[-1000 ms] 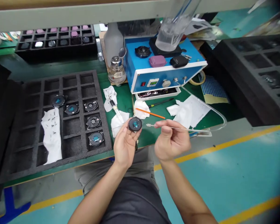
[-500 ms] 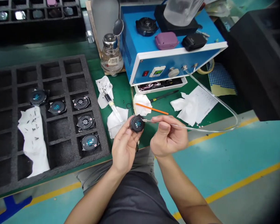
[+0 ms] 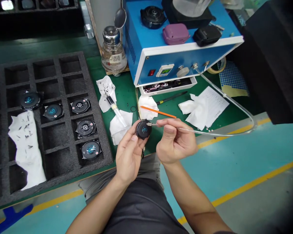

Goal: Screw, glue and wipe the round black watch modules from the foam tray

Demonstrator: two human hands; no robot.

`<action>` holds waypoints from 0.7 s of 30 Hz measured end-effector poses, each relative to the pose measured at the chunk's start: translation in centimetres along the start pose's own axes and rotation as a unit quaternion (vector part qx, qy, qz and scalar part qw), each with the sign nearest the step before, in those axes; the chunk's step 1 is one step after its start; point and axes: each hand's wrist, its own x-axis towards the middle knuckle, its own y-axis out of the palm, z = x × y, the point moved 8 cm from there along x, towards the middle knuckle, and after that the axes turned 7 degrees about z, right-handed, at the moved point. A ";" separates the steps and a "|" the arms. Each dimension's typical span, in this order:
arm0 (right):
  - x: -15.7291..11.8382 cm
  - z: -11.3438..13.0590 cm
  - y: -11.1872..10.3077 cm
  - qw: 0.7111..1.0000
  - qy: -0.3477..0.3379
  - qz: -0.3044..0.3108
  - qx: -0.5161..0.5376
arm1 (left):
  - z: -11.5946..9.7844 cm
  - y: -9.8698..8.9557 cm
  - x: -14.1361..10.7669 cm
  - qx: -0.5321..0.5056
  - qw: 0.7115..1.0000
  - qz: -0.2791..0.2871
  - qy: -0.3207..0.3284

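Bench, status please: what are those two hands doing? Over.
Left hand holding round black watch body. Right hand pinching thin clear tube, tip at watch body's edge, contact unclear. Nothing seen blocking; orange stick lies beyond.

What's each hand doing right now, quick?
Left hand: closed, holding a round black watch body.
Right hand: closed, pinching a thin tube, its tip at the watch body.

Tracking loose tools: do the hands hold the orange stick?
No: the orange stick lies partly across a white wipe on the bench.
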 end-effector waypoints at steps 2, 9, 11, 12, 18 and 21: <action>0.0 0.0 0.0 1.000 0.000 -0.001 0.009 | 0.0 0.0 0.0 -0.001 1.000 -0.001 0.000; 0.0 -0.1 0.0 1.000 0.002 0.003 0.011 | 0.0 0.0 0.0 -0.002 1.000 0.000 -0.003; 0.0 -0.1 0.0 1.000 0.000 -0.003 0.018 | 0.0 0.0 0.0 -0.001 1.000 0.002 -0.003; 0.0 -0.1 0.0 1.000 0.000 -0.004 0.019 | 0.0 0.0 0.0 -0.001 1.000 0.003 -0.003; -0.1 -0.2 0.0 1.000 0.007 0.003 0.014 | 0.0 0.0 0.1 -0.002 1.000 -0.001 -0.001; -0.1 -0.3 0.1 1.000 0.007 0.004 0.024 | 0.0 0.0 0.0 -0.004 1.000 0.001 0.000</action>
